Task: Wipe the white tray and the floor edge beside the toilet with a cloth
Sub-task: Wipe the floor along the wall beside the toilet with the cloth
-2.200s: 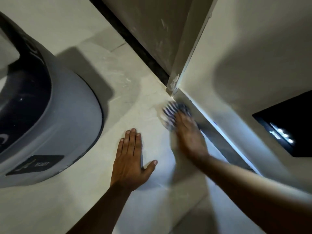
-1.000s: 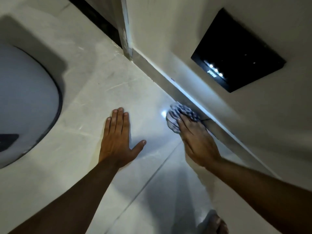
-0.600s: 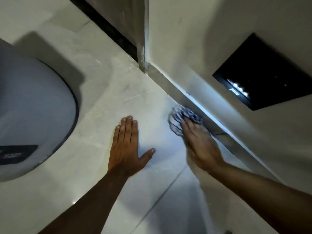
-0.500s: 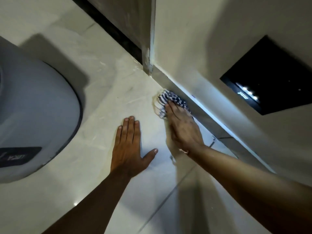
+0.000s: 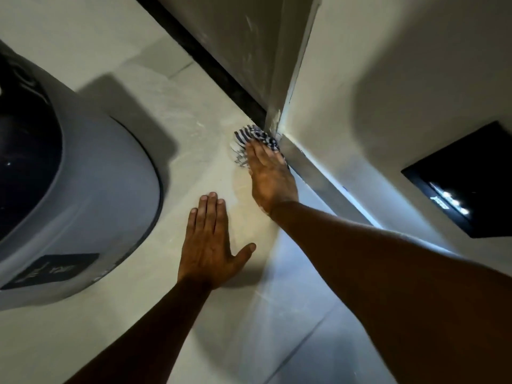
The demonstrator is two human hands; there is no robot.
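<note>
Item: striped cloth (image 5: pixel 253 139), pressed flat to the floor (image 5: pixel 171 139) under the right hand (image 5: pixel 270 177), fingers extended over it, at the wall corner (image 5: pixel 274 126) beyond the toilet (image 5: pixel 83 195). Left hand (image 5: pixel 210 245): splayed, holding nothing, braced on the floor nearer the toilet. Advice: keep pressure low and track the skirting seam. Containers: white tray not in view.

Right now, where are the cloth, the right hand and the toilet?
cloth (image 5: pixel 250 137), head view, striped bunch past the fingertips.
right hand (image 5: pixel 270 176), head view, back of the hand.
toilet (image 5: pixel 110 195), head view, curved outer side.
</note>
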